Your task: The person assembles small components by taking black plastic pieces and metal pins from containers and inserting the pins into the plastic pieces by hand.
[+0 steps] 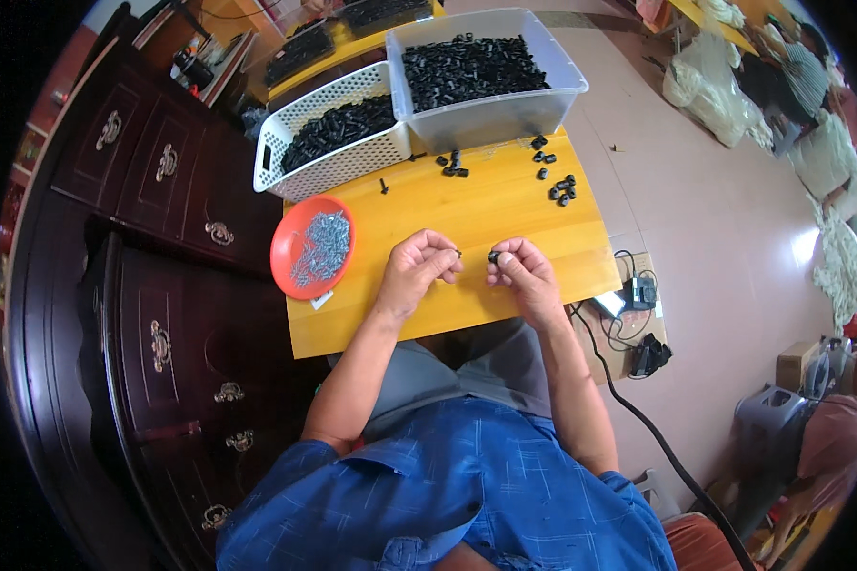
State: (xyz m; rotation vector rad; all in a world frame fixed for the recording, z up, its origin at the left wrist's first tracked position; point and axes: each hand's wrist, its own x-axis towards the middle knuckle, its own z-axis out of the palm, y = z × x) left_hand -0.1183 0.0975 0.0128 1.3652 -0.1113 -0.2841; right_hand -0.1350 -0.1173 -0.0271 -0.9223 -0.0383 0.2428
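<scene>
Above the near part of the yellow table [419,319], both hands face each other a short gap apart. My right hand [526,276] pinches a small black cylindrical plastic piece [494,257] between thumb and fingers. My left hand [419,269] is closed in a pinch; a tiny dark tip shows at its fingertips, too small to name. Left of it, an orange-red bowl [283,249] holds many silver screws [322,249]. Several loose black pieces [563,190] lie toward the table's right side, and one thin black part [384,187] lies farther left.
At the table's far side stand a white perforated basket [343,164] and a translucent bin [490,112], both filled with black pieces. A dark wooden cabinet [176,314] lines the left. Cables and a black device [642,293] lie at right. Another person [833,438] is at far right.
</scene>
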